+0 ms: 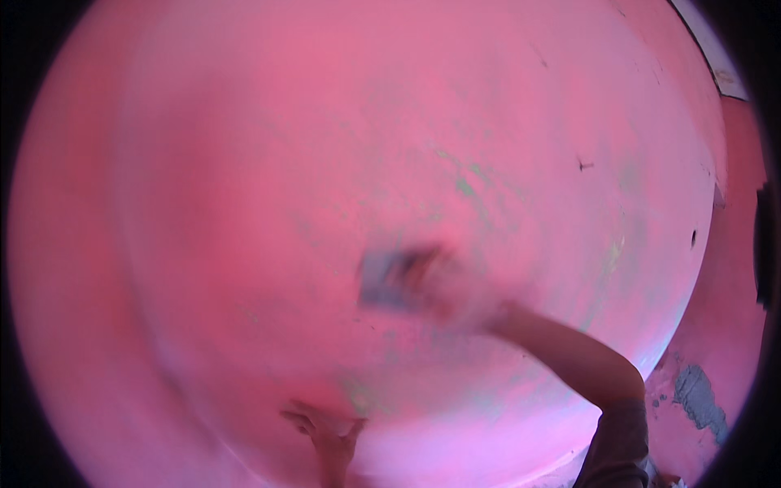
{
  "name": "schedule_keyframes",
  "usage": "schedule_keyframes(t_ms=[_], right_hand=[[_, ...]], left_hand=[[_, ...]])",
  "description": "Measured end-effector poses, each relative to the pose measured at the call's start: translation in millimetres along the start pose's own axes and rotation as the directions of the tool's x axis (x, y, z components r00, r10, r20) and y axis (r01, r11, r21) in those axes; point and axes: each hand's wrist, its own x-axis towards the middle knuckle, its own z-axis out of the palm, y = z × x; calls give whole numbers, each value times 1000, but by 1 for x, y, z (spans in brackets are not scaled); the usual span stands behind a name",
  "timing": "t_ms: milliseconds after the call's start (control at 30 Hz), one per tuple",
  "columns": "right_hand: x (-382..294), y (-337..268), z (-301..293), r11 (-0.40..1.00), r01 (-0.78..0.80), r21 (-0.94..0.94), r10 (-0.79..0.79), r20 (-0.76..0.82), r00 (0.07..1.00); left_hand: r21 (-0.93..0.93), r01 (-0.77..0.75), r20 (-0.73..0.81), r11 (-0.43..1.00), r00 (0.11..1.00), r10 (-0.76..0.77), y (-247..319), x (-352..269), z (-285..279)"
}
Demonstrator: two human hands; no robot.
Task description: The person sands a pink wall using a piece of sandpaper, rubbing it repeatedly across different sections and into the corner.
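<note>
A pink painted wall fills most of the view, worn in places to a green layer underneath. My right hand, blurred by motion, grips a flat grey piece, which could be sandpaper or a sanding pad. That piece lies against or very near the middle of the wall; the blur hides which. Low in the view, my left hand has its fingers spread at the wall surface and holds nothing.
A small dark mark like a nail and a dark hole show on the wall's right side. Farther right are a dark object and a grey bare patch on another pink surface. A pale panel fills the upper right corner.
</note>
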Motion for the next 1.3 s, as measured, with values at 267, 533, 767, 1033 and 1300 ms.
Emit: schedule_keyframes(t_ms=[267, 533, 767, 1033, 1300], right_hand=[[8, -19, 19, 738, 62, -672, -120, -41, 992], [38, -32, -63, 651, -284, -704, -104, -453, 885], [-2, -10, 7, 803, 303, -513, -177, 280, 943], [-4, -16, 24, 793, 195, -578, -182, 80, 980], [7, -23, -29, 581, -296, -758, -76, -413, 907]], left_hand=[[-32, -26, 50, 999, 998, 28, -7, -2, -9], [-64, -39, 37, 997, 998, 42, -7, -4, -3], [-72, -73, -22, 995, 997, 72, 7, 4, -15], [-112, -13, -8, 994, 1000, 12, 1, 0, -11], [-107, -64, 7, 992, 998, 65, -5, 0, 0]])
